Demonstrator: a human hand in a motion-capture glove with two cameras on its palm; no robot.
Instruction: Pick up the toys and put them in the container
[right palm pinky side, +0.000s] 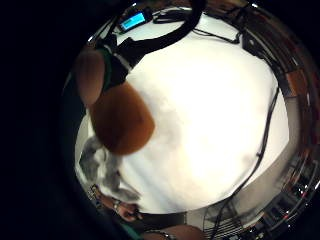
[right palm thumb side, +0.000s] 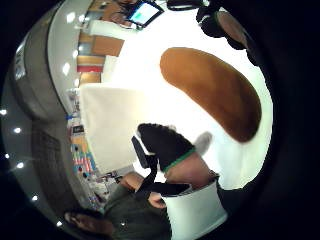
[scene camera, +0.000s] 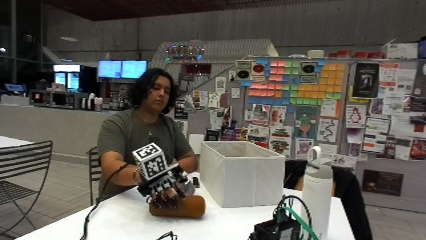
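Nearest us, the brown toy (scene camera: 178, 207) lies on the white tabletop (scene camera: 120, 222), an elongated loaf-like shape. Its long axis runs level, roughly along the table's near edge; neither end reads as a front. We judge it soft, light, matte, not fragile, so a grasp across the middle suits it. The gloved right hand (scene camera: 165, 189) sits on top of it, fingers curling down over its upper side, without lifting it. Just beyond stands the white container (scene camera: 241, 172), open-topped.
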